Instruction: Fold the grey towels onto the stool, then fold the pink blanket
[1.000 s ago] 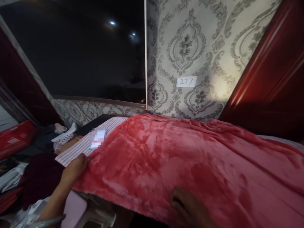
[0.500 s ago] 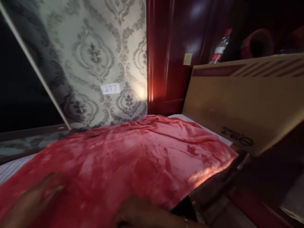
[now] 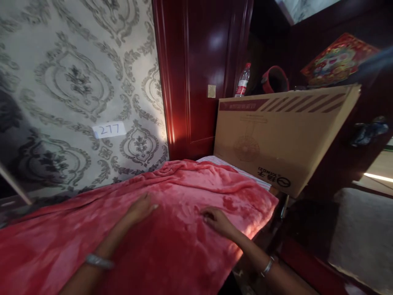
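A plush red blanket (image 3: 181, 241) spreads across the bed, with folds bunched along its far side. Over the middle of it is my left hand (image 3: 143, 209), fingers stretched forward and thumb apart, with nothing seen in it. My right hand (image 3: 218, 221) hovers or rests lightly at the blanket's right part. Its fingers are loosely bent with a gap to the thumb, and no cloth shows between them. Whether either palm touches the blanket I cannot tell. Each wrist wears a bracelet.
Right of the bed stands a large cardboard box (image 3: 260, 135), a bottle (image 3: 242, 82) with a red cap behind its top edge. Striped bedding (image 3: 215, 160) shows beyond the blanket. Patterned wallpaper (image 3: 76, 82) bears a paper label (image 3: 109, 130) reading 277. A grey cushioned seat (image 3: 365, 237) is at lower right.
The view has turned right. Both hands have moved forward from the lower edge onto the middle of the blanket. The blanket looks much the same.
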`<action>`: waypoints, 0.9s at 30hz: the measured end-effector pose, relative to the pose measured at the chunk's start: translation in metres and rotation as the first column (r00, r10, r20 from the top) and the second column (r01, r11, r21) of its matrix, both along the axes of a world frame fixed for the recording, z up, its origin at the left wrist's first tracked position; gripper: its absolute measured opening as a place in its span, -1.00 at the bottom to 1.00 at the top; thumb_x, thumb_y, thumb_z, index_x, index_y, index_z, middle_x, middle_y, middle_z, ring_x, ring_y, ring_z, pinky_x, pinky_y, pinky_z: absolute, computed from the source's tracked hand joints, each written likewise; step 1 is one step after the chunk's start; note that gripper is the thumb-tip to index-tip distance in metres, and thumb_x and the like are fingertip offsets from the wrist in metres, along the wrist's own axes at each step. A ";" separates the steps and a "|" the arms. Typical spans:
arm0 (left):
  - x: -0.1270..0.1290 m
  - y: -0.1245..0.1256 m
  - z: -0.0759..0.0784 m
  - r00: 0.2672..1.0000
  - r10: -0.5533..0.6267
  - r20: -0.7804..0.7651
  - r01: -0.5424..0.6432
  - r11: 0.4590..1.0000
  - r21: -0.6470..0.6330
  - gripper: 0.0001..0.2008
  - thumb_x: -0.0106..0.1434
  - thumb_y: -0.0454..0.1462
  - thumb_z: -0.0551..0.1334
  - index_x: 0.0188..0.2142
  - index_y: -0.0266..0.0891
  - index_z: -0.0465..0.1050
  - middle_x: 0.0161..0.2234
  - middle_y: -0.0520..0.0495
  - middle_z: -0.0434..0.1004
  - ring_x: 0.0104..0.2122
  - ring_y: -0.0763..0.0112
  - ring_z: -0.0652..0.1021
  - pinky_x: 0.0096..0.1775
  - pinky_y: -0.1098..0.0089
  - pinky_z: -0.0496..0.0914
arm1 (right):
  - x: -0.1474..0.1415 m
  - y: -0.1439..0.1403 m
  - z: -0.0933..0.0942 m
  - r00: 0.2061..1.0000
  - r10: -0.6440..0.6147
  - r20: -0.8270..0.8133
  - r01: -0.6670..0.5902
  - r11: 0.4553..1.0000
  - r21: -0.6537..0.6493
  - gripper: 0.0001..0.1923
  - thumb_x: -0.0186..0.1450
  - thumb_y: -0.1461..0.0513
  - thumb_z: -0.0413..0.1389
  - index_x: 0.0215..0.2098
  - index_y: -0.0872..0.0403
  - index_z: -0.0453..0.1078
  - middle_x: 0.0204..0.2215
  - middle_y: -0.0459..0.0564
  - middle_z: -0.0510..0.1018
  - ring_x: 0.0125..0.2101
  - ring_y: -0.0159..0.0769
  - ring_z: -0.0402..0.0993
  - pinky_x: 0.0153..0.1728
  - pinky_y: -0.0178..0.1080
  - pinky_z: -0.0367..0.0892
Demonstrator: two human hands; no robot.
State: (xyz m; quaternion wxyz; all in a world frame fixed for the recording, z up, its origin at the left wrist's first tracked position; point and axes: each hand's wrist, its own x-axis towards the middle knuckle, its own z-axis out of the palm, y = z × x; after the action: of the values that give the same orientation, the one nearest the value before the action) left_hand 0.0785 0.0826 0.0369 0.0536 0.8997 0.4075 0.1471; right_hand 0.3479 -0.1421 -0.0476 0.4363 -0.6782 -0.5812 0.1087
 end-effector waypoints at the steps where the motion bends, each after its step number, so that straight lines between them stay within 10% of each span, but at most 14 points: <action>1: 0.019 0.002 0.001 1.000 0.007 -0.030 -0.007 1.000 -0.003 -0.44 0.25 -0.17 0.24 0.22 -0.32 0.45 0.27 -0.34 0.45 0.27 0.09 0.46 0.27 0.23 0.32 | 0.011 0.003 0.003 1.000 -0.010 -0.005 0.010 1.000 -0.011 -0.74 0.20 0.31 0.12 -0.20 0.00 0.60 -0.27 -0.04 0.70 -0.26 -0.13 0.62 -0.18 -0.15 0.53; 7: 0.085 -0.002 -0.022 0.985 0.085 -0.151 -0.082 0.996 0.026 -0.37 0.45 -0.16 0.00 0.42 -0.42 0.15 0.46 -0.50 -0.01 0.44 -0.20 0.09 0.31 -0.28 0.10 | 0.105 0.033 0.055 0.922 -0.381 0.064 0.382 0.924 -0.001 -0.62 0.38 0.29 -0.05 0.02 0.07 0.54 0.01 0.11 0.64 0.00 -0.12 0.59 0.06 -0.13 0.44; 12: 0.087 0.001 -0.055 0.977 0.091 -0.191 -0.084 0.995 0.046 -0.40 0.44 -0.15 -0.02 0.40 -0.27 0.22 0.45 -0.41 0.08 0.43 -0.16 0.14 0.29 -0.32 0.10 | 0.170 0.053 0.077 0.761 -0.619 0.197 0.641 0.764 -0.078 -0.59 0.34 0.31 0.04 0.11 0.16 0.49 0.12 0.28 0.55 0.16 0.00 0.45 0.17 -0.04 0.32; 16: 0.083 0.021 -0.066 0.988 0.023 0.153 -0.024 1.000 0.001 -0.43 0.34 -0.12 0.07 0.24 -0.34 0.44 0.34 -0.41 0.33 0.36 -0.12 0.30 0.32 -0.21 0.14 | 0.185 0.058 0.083 0.698 -0.646 0.310 0.707 0.689 -0.156 -0.73 0.33 0.28 0.11 -0.08 0.24 0.57 -0.03 0.41 0.58 0.06 0.12 0.49 0.04 -0.01 0.37; 21: 0.083 0.037 -0.067 0.649 0.202 0.734 0.102 0.932 -0.347 -0.43 0.18 0.06 0.21 0.06 -0.23 0.52 0.12 -0.29 0.57 0.16 -0.03 0.53 0.24 -0.02 0.36 | 0.124 0.048 0.083 0.760 -0.504 0.411 0.591 0.799 -0.111 -0.69 0.42 0.31 -0.04 -0.14 0.10 0.57 -0.09 0.18 0.58 -0.16 -0.18 0.53 -0.14 -0.23 0.37; 24: 0.083 0.037 -0.064 0.409 0.456 0.790 0.207 0.797 -0.568 -0.37 0.07 0.12 0.32 0.01 -0.21 0.50 0.07 -0.26 0.59 0.06 0.00 0.59 0.20 -0.03 0.40 | 0.078 0.037 0.083 0.820 -0.350 0.454 0.426 0.902 -0.075 -0.74 0.41 0.29 0.01 -0.21 -0.01 0.56 -0.18 0.02 0.59 -0.22 -0.25 0.52 -0.16 -0.28 0.37; 27: 0.082 0.035 -0.062 0.324 0.529 0.784 0.292 0.733 -0.615 -0.36 -0.06 0.11 0.41 -0.08 -0.21 0.51 -0.01 -0.20 0.61 0.03 0.04 0.59 0.22 -0.02 0.37 | 0.067 0.030 0.088 0.815 -0.271 0.512 0.345 0.937 -0.053 -0.73 0.42 0.25 0.03 -0.06 0.07 0.57 -0.08 0.13 0.60 -0.08 -0.11 0.52 -0.02 -0.16 0.38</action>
State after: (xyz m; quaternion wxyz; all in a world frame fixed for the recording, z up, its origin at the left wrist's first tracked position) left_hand 0.1601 0.1173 -0.0256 0.5826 0.5212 0.3925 0.4846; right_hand 0.4150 -0.1118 0.0401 0.2340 -0.7979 -0.5465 -0.1000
